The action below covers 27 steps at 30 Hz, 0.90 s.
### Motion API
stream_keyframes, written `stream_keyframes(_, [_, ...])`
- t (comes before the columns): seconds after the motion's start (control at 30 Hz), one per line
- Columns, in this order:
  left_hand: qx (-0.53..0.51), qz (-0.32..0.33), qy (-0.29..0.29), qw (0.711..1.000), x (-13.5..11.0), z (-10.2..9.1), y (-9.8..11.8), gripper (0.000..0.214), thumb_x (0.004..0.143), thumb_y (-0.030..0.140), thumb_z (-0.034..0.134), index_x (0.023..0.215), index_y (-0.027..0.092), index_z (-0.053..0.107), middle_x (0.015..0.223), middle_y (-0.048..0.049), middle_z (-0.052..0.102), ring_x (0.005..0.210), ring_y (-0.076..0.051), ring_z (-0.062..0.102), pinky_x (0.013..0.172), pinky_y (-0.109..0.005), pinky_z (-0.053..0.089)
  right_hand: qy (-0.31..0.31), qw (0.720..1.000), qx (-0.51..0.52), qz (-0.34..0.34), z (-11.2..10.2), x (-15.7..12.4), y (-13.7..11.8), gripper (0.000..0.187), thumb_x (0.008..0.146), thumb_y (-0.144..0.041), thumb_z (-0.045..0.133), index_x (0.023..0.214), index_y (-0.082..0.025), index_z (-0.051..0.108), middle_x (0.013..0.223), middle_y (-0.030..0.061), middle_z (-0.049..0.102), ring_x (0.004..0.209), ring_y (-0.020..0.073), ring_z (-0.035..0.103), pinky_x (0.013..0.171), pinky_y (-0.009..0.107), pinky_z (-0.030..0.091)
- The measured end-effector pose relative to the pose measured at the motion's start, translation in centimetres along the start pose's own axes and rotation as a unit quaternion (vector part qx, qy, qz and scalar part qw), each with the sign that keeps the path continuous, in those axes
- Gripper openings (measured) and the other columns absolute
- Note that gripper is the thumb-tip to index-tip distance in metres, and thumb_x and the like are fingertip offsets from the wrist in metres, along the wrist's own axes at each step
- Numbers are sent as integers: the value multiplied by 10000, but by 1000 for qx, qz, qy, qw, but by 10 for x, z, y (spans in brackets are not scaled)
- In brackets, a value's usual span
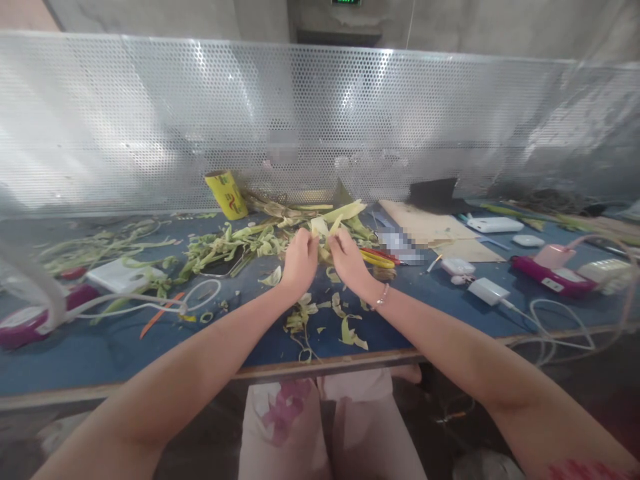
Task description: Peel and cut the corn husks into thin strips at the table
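At the middle of the table both hands are close together, fingers pinched on a pale yellow-green leaf strip (320,228) that looks like husk. My left hand (300,261) grips its left side, and my right hand (351,262), below a bracelet (383,295), grips the right. The fingertips partly hide the strip. Just behind lies a longer pale leaf (346,211). A heap of twisted green plant strips (220,247) spreads to the left of my hands. Torn leaf scraps (351,333) are scattered below them, near the table's front edge.
A yellow cup (227,195) leans at the back, before a perforated metal screen (320,120). Yellow and red-handled tools (379,258) lie right of my hands. Purple power strips (543,275), chargers (489,291) and loose cables sit toward both sides. Brown cardboard (425,223) lies back right.
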<state>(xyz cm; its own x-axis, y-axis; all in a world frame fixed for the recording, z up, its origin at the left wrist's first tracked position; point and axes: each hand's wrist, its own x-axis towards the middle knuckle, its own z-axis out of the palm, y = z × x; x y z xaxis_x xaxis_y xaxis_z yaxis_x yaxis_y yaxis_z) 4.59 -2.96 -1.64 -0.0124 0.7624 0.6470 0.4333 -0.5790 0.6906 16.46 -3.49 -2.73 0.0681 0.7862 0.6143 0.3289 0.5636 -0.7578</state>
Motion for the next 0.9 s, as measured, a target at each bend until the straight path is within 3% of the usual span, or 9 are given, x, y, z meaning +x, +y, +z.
stream_keyframes(0.17, [-57, -44, 13, 997, -1, 1, 1, 214, 788, 237, 540, 647, 206, 381, 589, 31, 400, 560, -114, 367, 571, -251, 274, 8, 999, -25, -20, -3, 0, -3, 158, 882, -267, 364, 734, -230, 325, 641, -36, 390, 585, 130, 381, 578, 276, 289])
stream_keyframes(0.4, [-176, -128, 56, 974, -5, 10, -3, 136, 827, 311, 493, 752, 219, 427, 638, 37, 430, 561, -97, 385, 539, -228, 291, 30, 998, 18, -49, -2, -5, -11, 173, 908, -368, 342, 801, -234, 367, 688, -21, 430, 600, 131, 414, 589, 276, 312])
stream_keyframes(0.67, [-178, -101, 82, 975, -5, 6, 9, 188, 814, 351, 528, 730, 219, 423, 597, 39, 429, 532, -99, 393, 548, -237, 307, 91, 995, 32, -23, -2, -2, -12, 211, 902, -390, 368, 767, -228, 385, 637, -38, 355, 579, 121, 356, 572, 262, 316])
stream_keyframes(0.9, [-182, -88, 77, 976, -4, 5, 15, 204, 815, 384, 520, 745, 222, 420, 602, 36, 436, 532, -100, 400, 554, -245, 306, 65, 996, 58, 15, -6, 6, -11, 198, 887, -385, 404, 776, -220, 413, 630, -44, 363, 541, 107, 342, 538, 257, 313])
